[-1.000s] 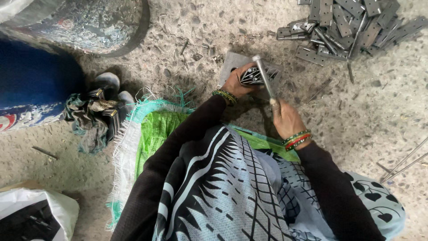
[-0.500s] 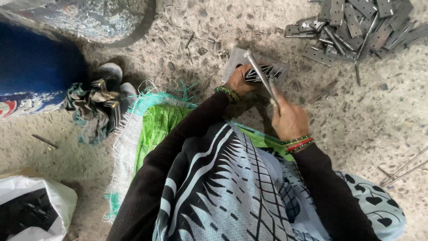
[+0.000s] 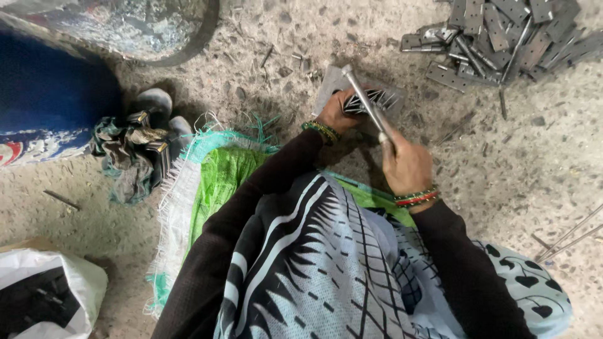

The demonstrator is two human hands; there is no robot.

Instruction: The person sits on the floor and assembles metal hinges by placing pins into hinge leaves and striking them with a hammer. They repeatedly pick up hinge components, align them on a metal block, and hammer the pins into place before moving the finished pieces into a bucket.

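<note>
Speckled concrete floor (image 3: pixel 502 188), gritty and strewn with small bits of metal, carries everything, and the person sits low on it over a green woven sack (image 3: pixel 217 182). Both hands work close together just ahead of the knees. The left hand (image 3: pixel 336 113) has its grip closed down on a small bundle of thin metal pieces (image 3: pixel 370 100), pinning it against a flat grey plate (image 3: pixel 330 81) that lies on the floor under it; pressing from above likely keeps the bundle from skidding on the hard base. The right hand (image 3: pixel 405 166), nearer the body and just to the right of the left one, has its grip wrapped tight round the lower end of a slim metal rod (image 3: pixel 364 103), which slants up and away so that its far tip sits over the bundle right beside the left fingers. Holding it low on the shaft seems to give reach and leverage. Beyond the right grip, well apart at the far right, lies a heap of flat metal hinges (image 3: pixel 502 31), within an arm's stretch. Off to the left of both grips sit a crumpled cloth (image 3: pixel 129 157), a blue drum (image 3: pixel 50 100) and, nearer the body, a white bag (image 3: pixel 50 295).
</note>
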